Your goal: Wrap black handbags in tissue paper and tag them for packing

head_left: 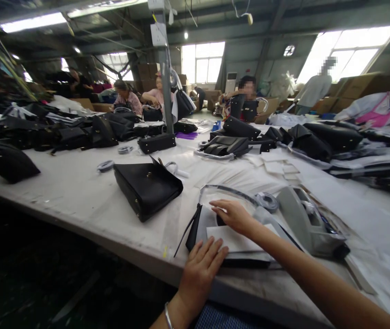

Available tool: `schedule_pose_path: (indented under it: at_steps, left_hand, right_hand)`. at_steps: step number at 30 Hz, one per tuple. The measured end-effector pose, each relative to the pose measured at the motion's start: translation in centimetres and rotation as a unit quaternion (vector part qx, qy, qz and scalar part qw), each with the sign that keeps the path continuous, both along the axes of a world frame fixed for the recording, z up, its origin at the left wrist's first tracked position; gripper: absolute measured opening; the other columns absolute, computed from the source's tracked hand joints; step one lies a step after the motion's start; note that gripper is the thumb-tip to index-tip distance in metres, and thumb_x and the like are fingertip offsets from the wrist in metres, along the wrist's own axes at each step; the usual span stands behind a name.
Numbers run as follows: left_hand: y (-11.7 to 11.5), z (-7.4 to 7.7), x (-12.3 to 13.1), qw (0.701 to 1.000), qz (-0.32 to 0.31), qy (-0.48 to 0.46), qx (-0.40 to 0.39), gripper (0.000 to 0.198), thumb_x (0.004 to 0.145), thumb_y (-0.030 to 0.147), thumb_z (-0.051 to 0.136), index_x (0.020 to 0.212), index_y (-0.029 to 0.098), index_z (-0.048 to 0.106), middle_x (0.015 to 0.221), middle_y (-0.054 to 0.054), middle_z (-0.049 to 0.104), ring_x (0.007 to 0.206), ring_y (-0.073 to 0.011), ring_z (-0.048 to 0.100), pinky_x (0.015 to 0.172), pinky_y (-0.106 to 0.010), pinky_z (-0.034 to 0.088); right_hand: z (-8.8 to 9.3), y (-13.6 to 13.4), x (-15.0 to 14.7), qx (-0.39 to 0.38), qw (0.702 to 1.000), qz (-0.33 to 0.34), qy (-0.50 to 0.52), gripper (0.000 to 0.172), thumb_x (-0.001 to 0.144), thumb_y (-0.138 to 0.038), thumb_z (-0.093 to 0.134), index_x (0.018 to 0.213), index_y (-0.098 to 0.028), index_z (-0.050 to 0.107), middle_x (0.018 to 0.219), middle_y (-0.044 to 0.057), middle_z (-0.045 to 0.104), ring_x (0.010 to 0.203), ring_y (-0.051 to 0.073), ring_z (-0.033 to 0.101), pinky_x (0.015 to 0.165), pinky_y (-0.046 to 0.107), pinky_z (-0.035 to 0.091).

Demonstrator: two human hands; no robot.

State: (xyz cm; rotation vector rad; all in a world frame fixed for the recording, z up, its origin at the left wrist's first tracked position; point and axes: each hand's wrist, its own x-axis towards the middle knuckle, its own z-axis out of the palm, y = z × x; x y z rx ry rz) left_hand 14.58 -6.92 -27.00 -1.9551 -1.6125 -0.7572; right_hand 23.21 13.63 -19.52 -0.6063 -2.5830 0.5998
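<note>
A handbag (202, 224) lies flat at the table's near edge, its black side showing at the left and grey wrapping over much of it. On top rests a white sheet (239, 238). My left hand (203, 260) lies on the sheet's near left corner, fingers stretched out flat. Above the bag's far part is my right hand (232, 214), fingers extended to the left and holding nothing visible; whether it touches the bag I cannot tell. A wrapped handle (227, 187) arches behind it. A thin black strap (186, 228) hangs off the bag's left side.
Another black handbag (147, 189) lies to the left. A grey tape dispenser (299, 219) and a coiled wrapped strap (266, 201) are at the right. Black bags (229, 144) line the far side, where several people work. A metal post (167, 91) rises mid-table.
</note>
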Motion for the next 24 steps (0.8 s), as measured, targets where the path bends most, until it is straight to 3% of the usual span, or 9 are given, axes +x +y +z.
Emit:
schedule_pose_path:
  at_steps: [4,8,13,17,21,24]
  left_hand:
    - [0.1,-0.1,0.0,1.000,0.003,0.004,0.011,0.048,0.102,0.010,0.026,0.139,0.024,0.053,0.143,0.003,0.057,0.131,-0.0181,0.053,0.108,-0.037,0.045]
    - [0.1,-0.1,0.0,1.000,0.006,-0.002,0.009,0.049,0.101,0.009,0.026,0.139,0.024,0.053,0.143,0.002,0.057,0.131,-0.0185,0.053,0.110,-0.037,0.043]
    - [0.2,0.0,-0.1,1.000,0.007,0.008,0.005,0.050,0.100,0.008,0.026,0.140,0.023,0.052,0.143,0.001,0.057,0.133,-0.0182,0.052,0.110,-0.036,0.043]
    - [0.3,-0.1,-0.1,1.000,0.009,0.002,0.017,0.050,0.100,0.008,0.027,0.139,0.024,0.053,0.141,0.002,0.058,0.132,-0.0171,0.053,0.110,-0.035,0.043]
    - [0.4,-0.1,-0.1,1.000,0.005,-0.008,0.025,0.049,0.100,0.008,0.027,0.138,0.024,0.055,0.141,0.003,0.058,0.132,-0.0164,0.052,0.111,-0.034,0.040]
    - [0.4,0.2,-0.1,0.999,0.001,-0.012,0.032,0.051,0.100,0.007,0.026,0.138,0.024,0.054,0.141,0.005,0.058,0.132,-0.0151,0.052,0.111,-0.032,0.040]
  right_hand:
    - [-0.6,-0.5,-1.6,-0.065,0.988,-0.007,-0.142,0.033,0.097,-0.032,0.048,0.115,-0.019,0.072,0.111,0.011,0.074,0.104,0.025,0.067,0.089,0.029,0.047]
    - [-1.6,1.1,-3.8,-0.094,0.975,0.007,-0.203,0.030,0.094,-0.034,0.053,0.084,-0.017,0.076,0.077,0.006,0.074,0.071,0.018,0.063,0.066,0.025,0.040]
    - [-2.9,2.5,-5.2,-0.140,0.961,0.027,-0.239,0.030,0.090,-0.033,0.059,0.071,-0.015,0.072,0.060,0.001,0.064,0.059,0.014,0.051,0.061,0.024,0.035]
    - [-2.9,3.2,-4.5,-0.169,0.966,0.039,-0.192,0.030,0.089,-0.039,0.061,0.074,-0.016,0.073,0.066,-0.001,0.066,0.064,0.013,0.055,0.063,0.021,0.040]
    - [-3.0,5.3,-3.6,-0.164,0.978,-0.058,-0.111,0.037,0.097,-0.043,0.048,0.094,-0.015,0.073,0.086,0.005,0.073,0.076,0.016,0.065,0.069,0.023,0.047]
    - [-3.5,7.5,-3.8,-0.147,0.971,-0.167,-0.085,0.031,0.095,-0.036,0.051,0.095,-0.013,0.072,0.091,0.011,0.073,0.085,0.021,0.068,0.076,0.028,0.049]
